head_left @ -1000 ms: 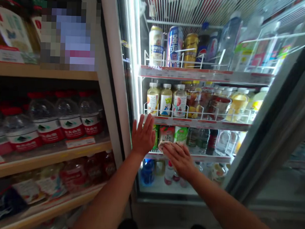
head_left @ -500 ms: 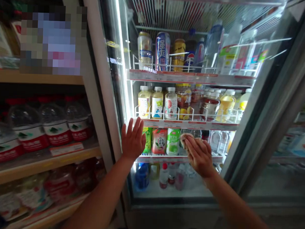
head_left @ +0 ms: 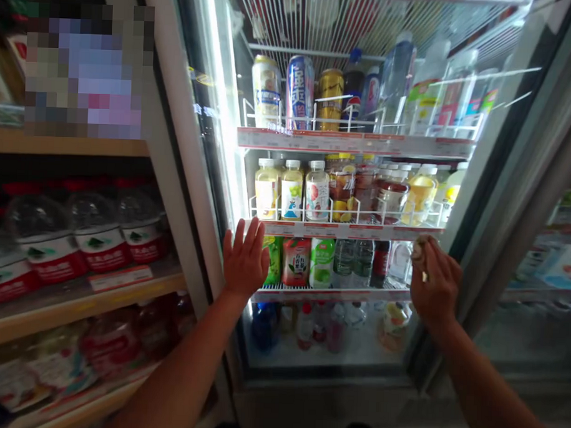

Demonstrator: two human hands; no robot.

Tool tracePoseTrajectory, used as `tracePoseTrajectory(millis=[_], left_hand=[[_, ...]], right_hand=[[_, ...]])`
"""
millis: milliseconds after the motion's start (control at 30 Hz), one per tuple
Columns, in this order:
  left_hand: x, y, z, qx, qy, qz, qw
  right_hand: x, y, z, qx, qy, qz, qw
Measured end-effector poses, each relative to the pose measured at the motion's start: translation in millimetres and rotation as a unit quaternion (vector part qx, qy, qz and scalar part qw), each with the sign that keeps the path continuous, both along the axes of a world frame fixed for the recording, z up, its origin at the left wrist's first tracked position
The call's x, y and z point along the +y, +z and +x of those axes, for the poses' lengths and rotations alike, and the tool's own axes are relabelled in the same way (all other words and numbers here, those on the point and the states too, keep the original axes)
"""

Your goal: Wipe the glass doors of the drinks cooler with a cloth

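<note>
A lit drinks fridge with a glass door (head_left: 327,360) stands in front of me. My left hand (head_left: 245,262) is open, fingers spread and palm towards the glass near the door's left side. Behind it, a green drink pack (head_left: 272,261) is partly covered. Towards the door's right side, my right hand (head_left: 436,287) is closed around a crumpled, pale cloth (head_left: 419,253). Most of the cloth is hidden by the fingers. Through the glass, a red drink pack (head_left: 295,262) and clear bottles (head_left: 353,264) show between my hands.
Open shelving on the left holds red-capped water bottles (head_left: 98,226) above a wooden shelf edge (head_left: 76,313). Upper fridge shelves carry cans (head_left: 300,93) and bottled drinks (head_left: 317,191). A metal door frame (head_left: 493,246) runs along the right. A blurred patch covers the upper left.
My right hand has moved right across the glass with the cloth, from the middle to the door's right side. My left hand keeps nearly the same place. The view has shifted slightly.
</note>
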State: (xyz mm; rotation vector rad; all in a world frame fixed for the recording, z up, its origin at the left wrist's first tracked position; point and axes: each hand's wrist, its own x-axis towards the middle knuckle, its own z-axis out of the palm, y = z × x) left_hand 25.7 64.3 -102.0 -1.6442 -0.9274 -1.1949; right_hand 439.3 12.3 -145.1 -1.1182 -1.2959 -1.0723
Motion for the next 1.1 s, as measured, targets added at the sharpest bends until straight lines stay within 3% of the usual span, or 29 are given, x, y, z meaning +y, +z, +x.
tracePoseTrajectory(millis=[100,267,467,700,867,967,1100], left_hand=[[0,0.5,0,-0.002,-0.005,0.002,1.000],[-2,2.0,2,0.001,-0.006,0.005,1.000],[-2,0.8,2,-0.004,-0.008,0.012,1.000],[-2,-2.1,1,-0.001,-0.004,-0.019,1.000],[-10,-4.4,-2,-0.001,0.019,-0.002,1.000],[-7,-5.6,-5,0.001,0.037,0.036,0.999],[-6,-1.4,-8,0.007,0.078,0.077,0.994]], right_hand=[[1,7.4,9,0.062,-0.008,0.010,0.998],[3,3.4,10,0.105,-0.005,0.018,0.994],[10,51.0,3,0.137,0.009,0.034,0.990],[17,59.3,-50,0.083,0.027,0.041,0.995],[27,92.6,-91,0.033,0.072,0.078,0.994],[32,104.7,-125,-0.023,0.108,0.102,0.989],[31,103.5,-167,-0.156,0.130,0.071,0.976]])
